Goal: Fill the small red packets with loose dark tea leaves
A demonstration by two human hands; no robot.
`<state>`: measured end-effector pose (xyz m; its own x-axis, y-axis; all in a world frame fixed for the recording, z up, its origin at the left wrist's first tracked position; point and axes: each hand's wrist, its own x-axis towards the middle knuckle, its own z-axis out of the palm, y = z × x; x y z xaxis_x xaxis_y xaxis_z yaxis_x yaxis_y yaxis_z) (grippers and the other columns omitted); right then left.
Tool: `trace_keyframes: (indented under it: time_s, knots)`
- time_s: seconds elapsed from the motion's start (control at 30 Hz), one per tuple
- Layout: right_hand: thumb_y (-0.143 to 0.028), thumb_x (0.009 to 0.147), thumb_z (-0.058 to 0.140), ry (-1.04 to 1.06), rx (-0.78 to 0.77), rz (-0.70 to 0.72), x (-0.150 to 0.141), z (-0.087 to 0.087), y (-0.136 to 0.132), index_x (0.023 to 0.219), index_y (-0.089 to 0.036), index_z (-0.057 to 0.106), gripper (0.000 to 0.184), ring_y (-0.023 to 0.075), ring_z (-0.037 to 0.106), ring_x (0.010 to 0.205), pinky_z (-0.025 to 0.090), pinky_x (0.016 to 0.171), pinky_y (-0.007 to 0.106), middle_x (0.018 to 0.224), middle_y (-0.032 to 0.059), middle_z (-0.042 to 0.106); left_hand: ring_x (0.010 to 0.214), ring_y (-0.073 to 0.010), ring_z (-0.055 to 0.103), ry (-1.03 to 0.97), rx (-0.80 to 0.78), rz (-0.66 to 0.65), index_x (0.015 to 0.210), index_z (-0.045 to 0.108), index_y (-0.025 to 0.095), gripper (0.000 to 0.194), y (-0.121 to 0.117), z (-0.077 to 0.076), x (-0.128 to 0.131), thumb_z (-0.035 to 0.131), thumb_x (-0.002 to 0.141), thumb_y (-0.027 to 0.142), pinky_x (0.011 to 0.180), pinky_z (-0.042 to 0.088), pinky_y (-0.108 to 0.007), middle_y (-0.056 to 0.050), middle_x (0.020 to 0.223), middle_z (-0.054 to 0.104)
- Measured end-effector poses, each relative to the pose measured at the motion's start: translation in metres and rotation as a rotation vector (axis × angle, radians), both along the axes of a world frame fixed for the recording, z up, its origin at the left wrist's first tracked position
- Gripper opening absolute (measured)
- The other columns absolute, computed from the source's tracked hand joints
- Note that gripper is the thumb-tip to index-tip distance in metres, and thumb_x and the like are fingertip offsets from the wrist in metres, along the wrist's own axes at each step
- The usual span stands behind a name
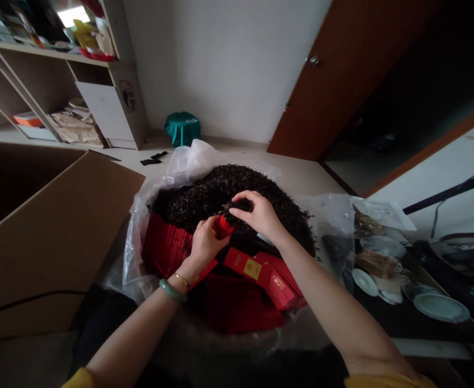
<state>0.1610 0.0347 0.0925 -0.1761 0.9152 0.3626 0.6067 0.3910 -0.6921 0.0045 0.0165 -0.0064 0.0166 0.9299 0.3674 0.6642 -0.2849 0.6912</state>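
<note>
My left hand point(206, 240) grips a small red packet point(224, 226), its mouth facing up. Just above that mouth, my right hand point(256, 213) pinches some dark dried tea leaves. Behind both hands rises a heap of the same loose tea leaves point(237, 180) in a large clear plastic bag point(134, 258). Stacked red packets point(166, 245) stand at the bag's left side. More red packets with gold labels point(247, 267) lie in front of the heap, below my hands.
A large open cardboard box point(59, 237) stands at the left. To the right, a tray area holds bowls point(441, 307) and dried material point(378, 264). Behind are a teal covered bin point(183, 129), shelves point(99, 102) and a brown door point(321, 70).
</note>
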Motion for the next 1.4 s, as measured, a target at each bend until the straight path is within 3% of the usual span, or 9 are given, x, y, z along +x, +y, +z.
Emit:
trace_keyframes:
  time_s: [0.23,0.4,0.6,0.77,0.9,1.03,1.23,1.4]
  knots:
    - [-0.008,0.068,0.065,-0.138,-0.063,0.058,0.01,0.007,-0.008,0.107,-0.023,0.066,0.041,0.0185,0.062,0.096,0.046,0.09,0.034,0.103,0.0029,0.066,0.083,-0.0221,0.063,-0.002,0.013,0.015,0.105,0.062,0.019,0.045,0.0,0.0,0.001,0.077,0.063,0.022,0.074,0.053,-0.033,-0.004,0.088,0.069]
    - [-0.003,0.07,0.062,-0.312,-0.045,0.038,0.001,0.001,-0.011,0.09,-0.022,0.067,0.028,0.02,0.063,0.092,0.048,0.089,0.036,0.095,0.003,0.066,0.087,-0.0233,0.062,0.041,0.024,-0.023,0.106,0.062,0.02,0.045,-0.003,-0.002,0.003,0.075,0.063,0.02,0.076,0.054,-0.034,-0.004,0.091,0.068]
    - [-0.005,0.068,0.067,-0.314,-0.011,0.02,-0.009,-0.005,-0.013,0.104,-0.023,0.065,0.04,0.0185,0.062,0.092,0.05,0.087,0.034,0.106,0.0051,0.057,0.083,-0.0239,0.061,0.072,0.062,-0.012,0.104,0.061,0.02,0.044,-0.001,-0.008,0.003,0.076,0.063,0.023,0.072,0.053,-0.034,-0.003,0.085,0.067]
    - [-0.005,0.071,0.063,-0.14,-0.192,0.065,-0.002,0.001,-0.012,0.099,-0.021,0.066,0.033,0.019,0.065,0.091,0.054,0.078,0.032,0.097,0.0046,0.066,0.082,-0.0232,0.063,0.032,0.016,0.021,0.107,0.059,0.019,0.048,0.0,-0.009,0.004,0.078,0.063,0.027,0.072,0.053,-0.034,-0.005,0.086,0.067]
    - [-0.001,0.077,0.055,-0.305,-0.215,0.107,-0.002,-0.003,-0.011,0.096,-0.022,0.067,0.031,0.0209,0.066,0.092,0.051,0.087,0.038,0.091,0.0043,0.073,0.084,-0.024,0.063,0.034,-0.008,0.001,0.106,0.059,0.018,0.047,-0.002,-0.009,0.006,0.076,0.063,0.024,0.073,0.053,-0.034,-0.006,0.088,0.067]
    - [-0.005,0.083,0.052,-0.353,-0.147,0.123,-0.003,-0.004,-0.014,0.112,-0.02,0.063,0.034,0.0214,0.061,0.102,0.047,0.091,0.038,0.1,0.0063,0.073,0.085,-0.024,0.062,0.005,0.013,0.02,0.105,0.056,0.02,0.045,-0.003,-0.009,0.007,0.076,0.064,0.022,0.075,0.052,-0.035,-0.004,0.088,0.066]
    - [-0.016,0.076,0.069,-0.348,-0.166,0.263,-0.002,-0.005,-0.022,0.099,-0.023,0.07,0.024,0.0179,0.066,0.088,0.049,0.082,0.031,0.1,0.0034,0.072,0.088,-0.0235,0.06,-0.016,0.027,0.045,0.107,0.051,0.019,0.049,-0.004,-0.012,0.009,0.075,0.064,0.02,0.078,0.051,-0.035,-0.005,0.093,0.064]
    - [-0.014,0.078,0.065,-0.115,-0.15,0.114,0.0,-0.005,-0.02,0.083,-0.019,0.074,0.011,0.0131,0.066,0.064,0.051,0.066,0.025,0.079,0.0016,0.074,0.091,-0.0252,0.06,0.027,0.038,0.051,0.107,0.05,0.019,0.051,-0.007,-0.012,0.011,0.076,0.064,0.023,0.079,0.052,-0.037,-0.006,0.094,0.064]
